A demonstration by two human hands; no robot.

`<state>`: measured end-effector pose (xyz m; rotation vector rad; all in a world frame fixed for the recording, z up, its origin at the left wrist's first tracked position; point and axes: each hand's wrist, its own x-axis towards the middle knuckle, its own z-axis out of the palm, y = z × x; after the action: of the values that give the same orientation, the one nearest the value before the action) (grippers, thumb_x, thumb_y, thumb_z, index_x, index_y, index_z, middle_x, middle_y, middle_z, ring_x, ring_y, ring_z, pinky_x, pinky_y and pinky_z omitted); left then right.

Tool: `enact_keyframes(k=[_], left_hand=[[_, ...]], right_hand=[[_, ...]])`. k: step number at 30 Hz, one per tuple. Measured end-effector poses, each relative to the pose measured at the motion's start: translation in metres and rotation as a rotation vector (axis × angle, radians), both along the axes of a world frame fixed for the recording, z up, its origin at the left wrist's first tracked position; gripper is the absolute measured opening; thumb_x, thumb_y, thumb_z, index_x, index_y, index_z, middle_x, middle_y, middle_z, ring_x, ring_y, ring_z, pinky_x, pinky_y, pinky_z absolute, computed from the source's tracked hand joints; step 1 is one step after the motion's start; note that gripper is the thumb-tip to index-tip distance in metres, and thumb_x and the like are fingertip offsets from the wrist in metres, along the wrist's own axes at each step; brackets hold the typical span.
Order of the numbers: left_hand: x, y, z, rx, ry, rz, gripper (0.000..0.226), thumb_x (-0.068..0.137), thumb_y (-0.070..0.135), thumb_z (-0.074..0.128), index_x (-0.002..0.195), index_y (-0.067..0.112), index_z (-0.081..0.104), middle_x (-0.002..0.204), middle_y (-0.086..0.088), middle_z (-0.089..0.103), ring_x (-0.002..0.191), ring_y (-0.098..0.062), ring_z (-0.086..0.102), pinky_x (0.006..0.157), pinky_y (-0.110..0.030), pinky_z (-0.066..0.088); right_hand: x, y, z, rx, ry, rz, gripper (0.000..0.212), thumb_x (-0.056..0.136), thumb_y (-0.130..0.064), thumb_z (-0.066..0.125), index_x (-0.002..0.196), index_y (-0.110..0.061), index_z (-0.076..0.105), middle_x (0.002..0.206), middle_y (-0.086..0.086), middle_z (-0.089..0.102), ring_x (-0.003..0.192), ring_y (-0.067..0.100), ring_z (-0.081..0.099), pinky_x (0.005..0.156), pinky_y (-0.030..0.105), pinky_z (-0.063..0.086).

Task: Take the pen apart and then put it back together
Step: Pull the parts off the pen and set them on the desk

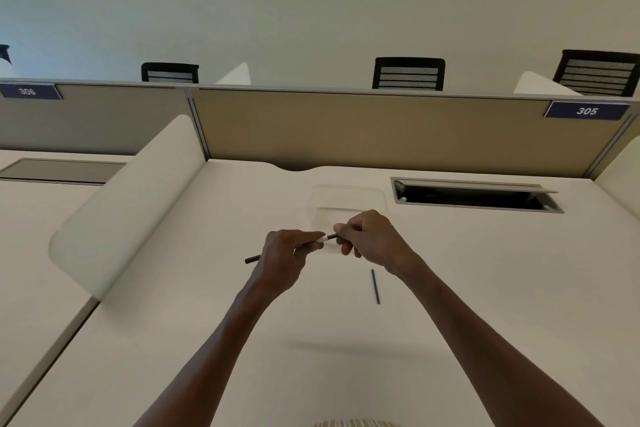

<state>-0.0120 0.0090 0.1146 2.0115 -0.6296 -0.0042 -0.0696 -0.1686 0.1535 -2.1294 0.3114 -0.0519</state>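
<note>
A broad pale counter (pixel 450 288) runs out to a tan partition (pixel 363 128) at the far side, with an open cable hatch (pixel 474 196) set in at far right. Above the middle of the counter, the left hand (pixel 284 253) has its grip wrapped around the black pen (pixel 252 259), while the right hand (pixel 370 236) pinches the pen's right end. A thin dark refill (pixel 375 286) lies on the counter just near of the right hand.

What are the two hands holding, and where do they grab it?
Both hold the pen: the left hand grips its black barrel, the right hand pinches the end past the white band.
</note>
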Motion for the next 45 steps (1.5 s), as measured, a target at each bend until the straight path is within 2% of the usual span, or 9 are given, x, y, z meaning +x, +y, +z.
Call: enact_keyframes(k=[6, 12, 17, 21, 24, 29, 35, 41, 45], left_hand=[[-0.002, 0.0, -0.001, -0.001, 0.024, 0.006, 0.021, 0.088, 0.003, 0.068, 0.108, 0.008, 0.075, 0.097, -0.009, 0.078, 0.089, -0.022, 0.072, 0.085, -0.034, 0.057], [-0.002, -0.001, 0.001, -0.01, 0.046, 0.002, 0.021, 0.089, 0.002, 0.067, 0.108, 0.007, 0.074, 0.1, -0.01, 0.077, 0.095, -0.018, 0.071, 0.09, -0.03, 0.055], [-0.002, 0.001, 0.0, 0.006, 0.031, -0.005, 0.021, 0.089, 0.003, 0.068, 0.108, 0.008, 0.074, 0.101, -0.008, 0.077, 0.092, -0.014, 0.071, 0.084, -0.02, 0.054], [-0.001, 0.001, -0.003, -0.006, 0.041, -0.005, 0.021, 0.088, 0.004, 0.069, 0.107, 0.007, 0.075, 0.099, -0.008, 0.078, 0.09, -0.016, 0.072, 0.087, -0.031, 0.057], [0.0, 0.001, -0.004, -0.006, 0.036, -0.005, 0.021, 0.088, 0.003, 0.069, 0.107, 0.009, 0.075, 0.098, -0.007, 0.078, 0.088, -0.012, 0.071, 0.086, -0.027, 0.056], [0.001, 0.001, -0.004, 0.005, 0.089, 0.002, 0.022, 0.09, 0.002, 0.066, 0.109, 0.01, 0.075, 0.096, -0.005, 0.078, 0.088, -0.02, 0.072, 0.084, -0.034, 0.058], [-0.003, 0.002, -0.005, 0.023, 0.103, -0.017, 0.022, 0.09, 0.003, 0.066, 0.11, 0.009, 0.074, 0.091, -0.005, 0.077, 0.084, -0.04, 0.069, 0.078, -0.044, 0.056], [0.0, 0.003, -0.007, 0.024, 0.094, -0.018, 0.021, 0.09, 0.005, 0.067, 0.109, 0.01, 0.074, 0.095, -0.004, 0.078, 0.086, -0.022, 0.072, 0.081, -0.033, 0.057], [0.002, 0.005, -0.008, 0.004, 0.111, -0.025, 0.023, 0.09, 0.0, 0.065, 0.109, 0.011, 0.075, 0.091, -0.004, 0.078, 0.072, 0.006, 0.066, 0.074, -0.018, 0.054]], right_hand=[[-0.002, -0.002, 0.0, 0.028, -0.053, 0.022, 0.009, 0.091, -0.019, 0.064, 0.089, -0.013, 0.07, 0.077, -0.001, 0.072, 0.063, 0.01, 0.061, 0.054, 0.02, 0.045], [0.004, 0.003, 0.003, -0.058, 0.075, -0.042, 0.055, 0.096, -0.054, 0.047, 0.079, -0.006, 0.07, 0.069, 0.0, 0.074, 0.049, 0.008, 0.057, 0.055, 0.023, 0.042], [0.0, 0.002, -0.001, -0.045, 0.021, 0.023, 0.036, 0.096, -0.034, 0.057, 0.07, -0.014, 0.071, 0.062, -0.001, 0.07, 0.046, 0.001, 0.054, 0.053, 0.019, 0.044], [-0.002, -0.001, -0.002, -0.041, -0.037, 0.051, 0.013, 0.091, -0.017, 0.064, 0.081, -0.016, 0.072, 0.073, -0.002, 0.072, 0.06, 0.007, 0.058, 0.057, 0.023, 0.047], [-0.003, -0.002, 0.0, 0.05, -0.024, 0.04, 0.016, 0.091, -0.029, 0.065, 0.088, -0.015, 0.072, 0.077, -0.001, 0.074, 0.061, 0.009, 0.062, 0.053, 0.021, 0.047], [0.003, 0.001, 0.002, -0.013, 0.105, -0.024, 0.056, 0.096, -0.055, 0.045, 0.082, -0.006, 0.07, 0.072, 0.002, 0.075, 0.052, 0.011, 0.06, 0.052, 0.024, 0.043], [0.0, -0.002, -0.003, -0.063, 0.037, 0.036, 0.034, 0.095, -0.031, 0.059, 0.067, -0.015, 0.069, 0.06, -0.004, 0.068, 0.046, 0.003, 0.054, 0.051, 0.018, 0.043], [-0.002, -0.008, -0.002, -0.099, -0.057, 0.044, 0.01, 0.085, -0.011, 0.07, 0.077, -0.016, 0.073, 0.07, 0.0, 0.071, 0.057, 0.005, 0.061, 0.055, 0.023, 0.049], [-0.004, -0.013, -0.003, -0.027, -0.105, -0.02, 0.01, 0.082, -0.003, 0.072, 0.086, -0.011, 0.077, 0.068, 0.003, 0.071, 0.056, 0.006, 0.062, 0.059, 0.021, 0.053]])
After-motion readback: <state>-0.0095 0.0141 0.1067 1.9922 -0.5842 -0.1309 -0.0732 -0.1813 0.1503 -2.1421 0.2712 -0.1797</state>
